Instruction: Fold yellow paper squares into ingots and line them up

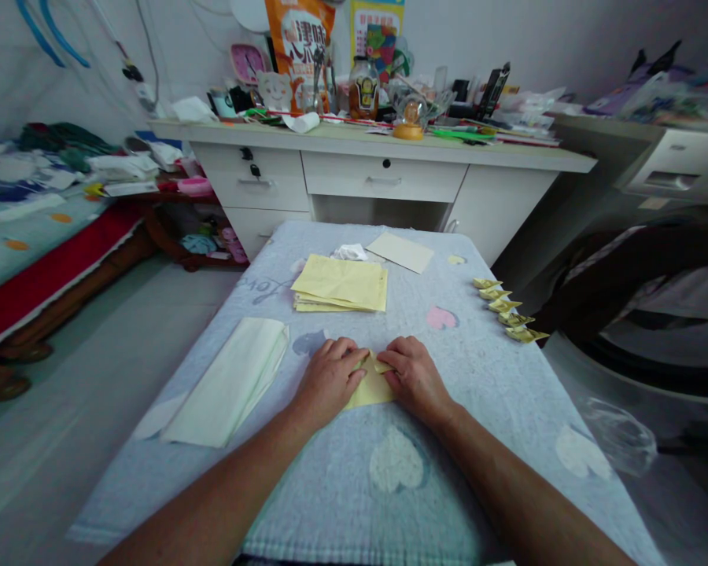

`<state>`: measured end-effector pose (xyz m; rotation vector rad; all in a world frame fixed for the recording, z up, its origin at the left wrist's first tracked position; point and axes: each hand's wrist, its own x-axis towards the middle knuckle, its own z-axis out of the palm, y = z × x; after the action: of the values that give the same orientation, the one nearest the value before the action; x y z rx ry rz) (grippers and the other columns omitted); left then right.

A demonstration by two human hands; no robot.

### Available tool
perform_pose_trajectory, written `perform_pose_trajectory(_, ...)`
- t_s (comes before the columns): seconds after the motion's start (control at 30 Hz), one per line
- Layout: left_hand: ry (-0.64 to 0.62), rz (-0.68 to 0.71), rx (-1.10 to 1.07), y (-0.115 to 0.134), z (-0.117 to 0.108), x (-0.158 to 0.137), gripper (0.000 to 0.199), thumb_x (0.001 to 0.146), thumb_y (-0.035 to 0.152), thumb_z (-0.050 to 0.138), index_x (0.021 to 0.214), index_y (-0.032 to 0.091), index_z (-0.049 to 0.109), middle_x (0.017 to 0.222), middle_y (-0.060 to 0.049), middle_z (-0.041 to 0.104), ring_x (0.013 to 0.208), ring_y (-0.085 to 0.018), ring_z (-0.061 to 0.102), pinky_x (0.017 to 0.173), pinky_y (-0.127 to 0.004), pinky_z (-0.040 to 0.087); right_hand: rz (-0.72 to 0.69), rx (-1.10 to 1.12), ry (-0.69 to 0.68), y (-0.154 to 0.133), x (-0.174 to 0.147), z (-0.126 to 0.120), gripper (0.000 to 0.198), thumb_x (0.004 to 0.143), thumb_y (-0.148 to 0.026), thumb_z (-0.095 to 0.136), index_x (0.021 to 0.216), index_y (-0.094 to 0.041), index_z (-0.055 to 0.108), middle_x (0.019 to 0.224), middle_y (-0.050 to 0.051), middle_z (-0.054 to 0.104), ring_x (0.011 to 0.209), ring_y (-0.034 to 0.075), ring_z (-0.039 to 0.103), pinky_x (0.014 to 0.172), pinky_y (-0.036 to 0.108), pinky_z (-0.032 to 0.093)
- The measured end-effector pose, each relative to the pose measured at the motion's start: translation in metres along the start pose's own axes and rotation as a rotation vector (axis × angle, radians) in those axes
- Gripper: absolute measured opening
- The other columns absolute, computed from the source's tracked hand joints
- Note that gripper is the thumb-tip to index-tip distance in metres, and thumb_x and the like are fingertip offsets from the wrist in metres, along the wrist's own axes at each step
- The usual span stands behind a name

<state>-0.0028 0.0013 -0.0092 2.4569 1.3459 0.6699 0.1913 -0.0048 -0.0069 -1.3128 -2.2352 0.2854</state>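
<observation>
From where I stand, both hands of the person are busy with one small sheet of yellow paper [370, 391], which lies between them on the cloth-covered surface [324, 487]. The left hand [330, 373] grips its left side with thumb and fingers, and the right hand [416, 377] pinches a folded part at its upper right; the fingers cover much of the folds, so their exact form I cannot tell. Just beyond the hands is a stack of yellow sheets [341, 281], with a crumpled white tissue [349, 251] behind it and a pale card [404, 251] toward the right. Near the left forearm rests a folded white paper [227, 385], set at a slant. Along the right edge, five small folded pieces [504, 305] stand in a row. Behind the surface are white drawers [383, 174], and a bed [59, 220] is at the left.
</observation>
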Motion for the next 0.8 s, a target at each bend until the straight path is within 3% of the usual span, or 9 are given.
perform_pose_trajectory(0.23,-0.023,-0.019,0.027,-0.0004,0.0003,0.0004,0.033,0.084,0.02,0.061,0.117,0.023,0.06,0.106,-0.005,0.057,0.1,-0.022,0.05,0.09,-0.038,0.045,-0.13,-0.119,-0.059,-0.0022,-0.0025,-0.0049,0.017,0.086,-0.011,0.056,0.09,-0.02,0.071,0.089,0.006,0.063,0.083,0.02,0.048,0.075,0.032,0.039)
perform_pose_trajectory(0.43,-0.015,-0.012,0.014,-0.0024,0.0016,0.001,0.033,0.084,0.02,0.061,0.117,0.022,0.06,0.106,-0.005,0.057,0.1,-0.022,0.05,0.091,-0.039,0.044,-0.19,-0.067,-0.065,0.0003,-0.0027,-0.0051,0.019,0.086,-0.01,0.057,0.095,-0.02,0.07,0.101,0.005,0.068,0.088,0.02,0.05,0.082,0.034,0.043)
perform_pose_trajectory(0.8,-0.029,-0.024,-0.008,-0.0034,0.0002,0.0014,0.038,0.084,0.02,0.06,0.122,0.019,0.057,0.109,-0.007,0.057,0.103,-0.023,0.05,0.093,-0.04,0.043,-0.222,-0.063,-0.101,0.0038,-0.0058,-0.0047,0.025,0.088,-0.014,0.056,0.108,-0.02,0.069,0.116,0.005,0.068,0.097,0.023,0.05,0.086,0.037,0.044)
